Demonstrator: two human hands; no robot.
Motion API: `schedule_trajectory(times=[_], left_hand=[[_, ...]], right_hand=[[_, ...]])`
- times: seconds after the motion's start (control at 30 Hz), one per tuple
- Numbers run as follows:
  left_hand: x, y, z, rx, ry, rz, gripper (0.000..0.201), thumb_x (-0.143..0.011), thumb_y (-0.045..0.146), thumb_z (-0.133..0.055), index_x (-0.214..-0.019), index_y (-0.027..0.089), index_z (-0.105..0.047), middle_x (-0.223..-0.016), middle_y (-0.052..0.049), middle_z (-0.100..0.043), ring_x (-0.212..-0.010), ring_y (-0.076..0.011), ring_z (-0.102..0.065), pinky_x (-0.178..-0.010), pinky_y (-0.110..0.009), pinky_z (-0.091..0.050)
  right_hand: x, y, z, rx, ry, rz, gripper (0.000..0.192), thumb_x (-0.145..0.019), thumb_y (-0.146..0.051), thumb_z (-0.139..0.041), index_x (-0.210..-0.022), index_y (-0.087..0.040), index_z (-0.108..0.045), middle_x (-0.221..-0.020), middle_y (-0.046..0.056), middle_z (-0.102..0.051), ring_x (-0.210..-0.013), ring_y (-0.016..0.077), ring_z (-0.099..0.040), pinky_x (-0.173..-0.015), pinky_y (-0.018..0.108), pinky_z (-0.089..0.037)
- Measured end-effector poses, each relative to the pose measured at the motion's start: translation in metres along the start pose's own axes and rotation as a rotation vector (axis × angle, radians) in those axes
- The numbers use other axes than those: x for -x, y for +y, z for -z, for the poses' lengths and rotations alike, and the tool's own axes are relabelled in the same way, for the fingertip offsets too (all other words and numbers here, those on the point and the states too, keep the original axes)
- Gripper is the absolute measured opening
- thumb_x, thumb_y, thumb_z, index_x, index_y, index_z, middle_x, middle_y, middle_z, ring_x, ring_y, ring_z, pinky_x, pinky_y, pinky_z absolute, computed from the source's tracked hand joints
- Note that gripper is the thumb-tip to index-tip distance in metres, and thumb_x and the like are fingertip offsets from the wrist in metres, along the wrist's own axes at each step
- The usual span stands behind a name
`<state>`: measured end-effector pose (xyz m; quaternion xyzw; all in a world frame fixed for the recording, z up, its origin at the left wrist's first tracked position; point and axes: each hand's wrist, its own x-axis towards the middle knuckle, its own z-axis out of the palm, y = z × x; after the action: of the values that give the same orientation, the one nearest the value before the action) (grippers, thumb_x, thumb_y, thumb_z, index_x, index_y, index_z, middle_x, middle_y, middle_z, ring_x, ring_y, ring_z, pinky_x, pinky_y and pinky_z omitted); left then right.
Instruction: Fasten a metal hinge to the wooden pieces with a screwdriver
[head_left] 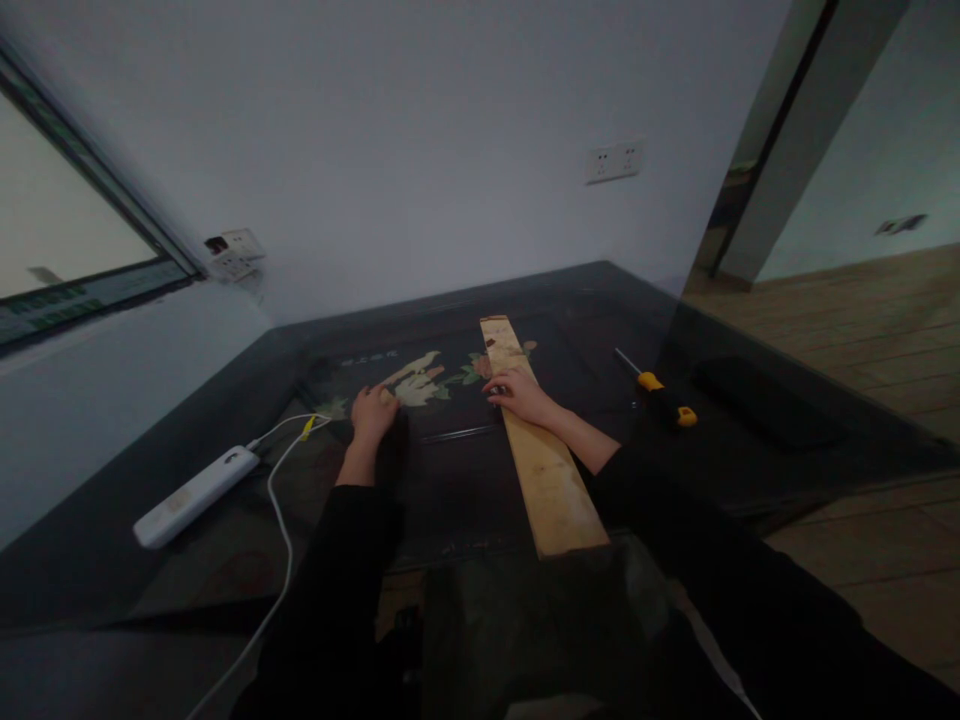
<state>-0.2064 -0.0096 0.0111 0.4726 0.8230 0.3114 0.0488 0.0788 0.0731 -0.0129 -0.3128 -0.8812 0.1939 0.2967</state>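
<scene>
Hands are seen from the head camera laid on a dark, glossy surface (225, 560) set into the corner of a white-walled room. The left hand (373, 412) is curled loosely on the painted flower motif (420, 380), and whether anything is held in it cannot be told. The right hand (520, 392) is spread flat, fingers open, on a long wooden plank (551, 480) laid lengthwise down the surface's middle. A yellow-and-black screwdriver (660, 392) is placed just right of the plank. A white power strip (196, 494) with its cable (281, 530) is seen at the left. Wall sockets (615, 160), a window (67, 240) and wood flooring (862, 320) are visible beyond.
</scene>
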Motion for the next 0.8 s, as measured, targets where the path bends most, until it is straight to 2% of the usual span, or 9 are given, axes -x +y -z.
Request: schedule_trajectory(times=[0.07, 0.1, 0.2, 0.27, 0.37, 0.5, 0.67, 0.8], left_hand=[[0.007, 0.021, -0.009, 0.176, -0.023, -0.02, 0.035, -0.081, 0.021, -0.057, -0.115, 0.015, -0.063, -0.13, -0.014, -0.059, -0.131, -0.0297, -0.046, -0.107, -0.04, -0.037], [0.011, 0.033, -0.016, 0.292, -0.08, -0.024, 0.032, -0.082, 0.02, -0.056, -0.113, 0.015, -0.064, -0.125, -0.014, -0.062, -0.123, -0.0275, -0.053, -0.104, -0.038, -0.041], [0.028, 0.069, -0.042, 0.492, -0.29, -0.022, 0.02, -0.082, 0.021, -0.06, -0.1, 0.015, -0.066, -0.093, -0.01, -0.073, -0.09, -0.0214, -0.069, -0.079, -0.031, -0.054], [0.04, 0.088, -0.059, 0.605, -0.398, 0.006, 0.021, -0.082, 0.019, -0.062, -0.102, 0.014, -0.065, -0.082, -0.009, -0.072, -0.076, -0.0179, -0.07, -0.068, -0.028, -0.054], [0.05, 0.105, -0.072, 0.735, -0.5, 0.053, 0.021, -0.081, 0.018, -0.066, -0.102, 0.013, -0.063, -0.076, -0.007, -0.07, -0.067, -0.0143, -0.068, -0.062, -0.024, -0.053], [0.051, 0.114, -0.077, 0.833, -0.534, 0.101, 0.028, -0.078, 0.015, -0.071, -0.103, 0.013, -0.06, -0.077, -0.006, -0.069, -0.061, -0.0107, -0.065, -0.061, -0.022, -0.052], [0.047, 0.121, -0.087, 0.848, -0.496, 0.126, 0.038, -0.072, 0.011, -0.074, -0.106, 0.012, -0.058, -0.074, -0.003, -0.067, -0.054, -0.0097, -0.061, -0.059, -0.022, -0.05], [0.047, 0.123, -0.091, 0.836, -0.462, 0.127, 0.04, -0.071, 0.008, -0.073, -0.108, 0.011, -0.057, -0.071, -0.001, -0.066, -0.053, -0.0093, -0.06, -0.058, -0.022, -0.049]], right_hand=[[0.0, 0.0, 0.0, -0.004, 0.009, -0.005, 0.023, -0.081, -0.023, -0.068, -0.103, -0.018, -0.072, -0.101, 0.009, -0.069, -0.1, 0.0214, -0.055, -0.092, 0.036, -0.039], [0.0, 0.0, 0.0, -0.007, 0.013, -0.006, 0.024, -0.081, -0.023, -0.068, -0.105, -0.018, -0.072, -0.101, 0.009, -0.069, -0.1, 0.0215, -0.055, -0.092, 0.036, -0.039], [0.001, -0.001, 0.0, -0.015, 0.021, -0.004, 0.026, -0.081, -0.021, -0.068, -0.107, -0.017, -0.071, -0.105, 0.009, -0.07, -0.102, 0.0216, -0.056, -0.093, 0.036, -0.039], [0.002, -0.001, 0.0, -0.019, 0.03, -0.007, 0.029, -0.081, -0.02, -0.068, -0.11, -0.016, -0.069, -0.108, 0.01, -0.07, -0.104, 0.0223, -0.056, -0.093, 0.037, -0.039], [0.002, 0.0, 0.0, -0.031, 0.042, -0.007, 0.034, -0.081, -0.02, -0.067, -0.114, -0.016, -0.067, -0.109, 0.01, -0.069, -0.104, 0.022, -0.057, -0.092, 0.037, -0.04], [0.002, 0.003, -0.002, -0.046, 0.053, 0.0, 0.036, -0.08, -0.022, -0.068, -0.116, -0.016, -0.065, -0.109, 0.01, -0.069, -0.102, 0.0214, -0.058, -0.092, 0.037, -0.041], [0.002, 0.001, -0.002, -0.031, 0.049, -0.012, 0.043, -0.077, -0.018, -0.07, -0.12, -0.015, -0.063, -0.111, 0.011, -0.068, -0.104, 0.0226, -0.057, -0.093, 0.038, -0.041], [0.003, -0.003, 0.008, -0.011, 0.022, 0.004, 0.044, -0.076, -0.02, -0.073, -0.119, -0.016, -0.064, -0.113, 0.01, -0.068, -0.106, 0.0219, -0.057, -0.095, 0.037, -0.04]])
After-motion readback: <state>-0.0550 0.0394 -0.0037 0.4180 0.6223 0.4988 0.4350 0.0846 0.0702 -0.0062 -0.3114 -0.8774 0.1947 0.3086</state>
